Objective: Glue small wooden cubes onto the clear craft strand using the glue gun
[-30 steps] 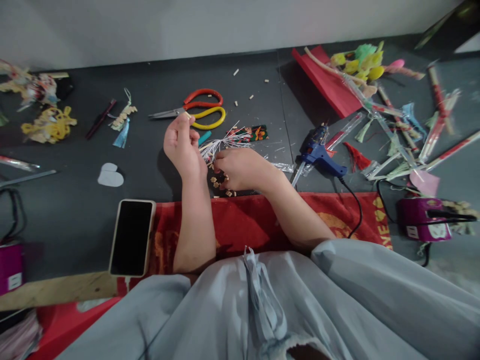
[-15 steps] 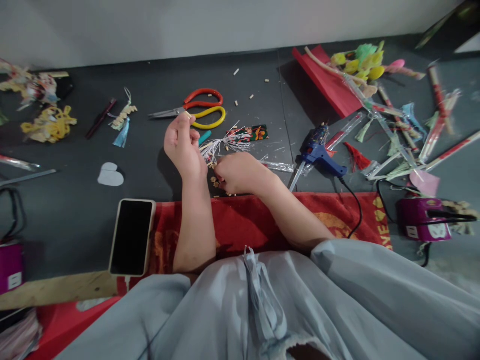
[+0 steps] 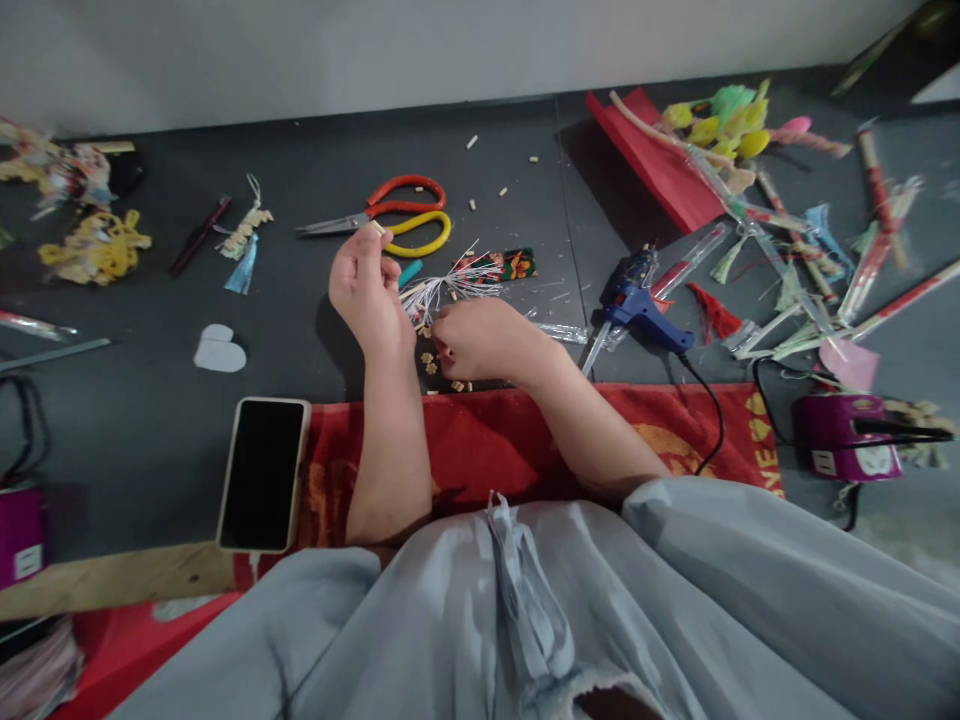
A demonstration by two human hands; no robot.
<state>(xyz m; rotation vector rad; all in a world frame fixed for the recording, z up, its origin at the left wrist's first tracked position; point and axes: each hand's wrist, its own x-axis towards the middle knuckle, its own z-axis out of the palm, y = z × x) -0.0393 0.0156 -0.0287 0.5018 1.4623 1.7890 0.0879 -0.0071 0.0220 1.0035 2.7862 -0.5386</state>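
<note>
A pale wall backs the dark bench. Mid-frame, my left hand is closed, pinching a pale stub at its fingertips; my right hand curls over small pieces, its grip hidden. I'd pick lightly, avoiding the white strands. A red towel lies lower centre.

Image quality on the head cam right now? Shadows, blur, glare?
Head view, lighting: dim, with shadows on the table beside the left hand and along the red folder's left side; head view, focus: scissors fairly crisp, yellow bundle near the left edge soft; head view, glare: none obvious on the dark phone screen.
</note>
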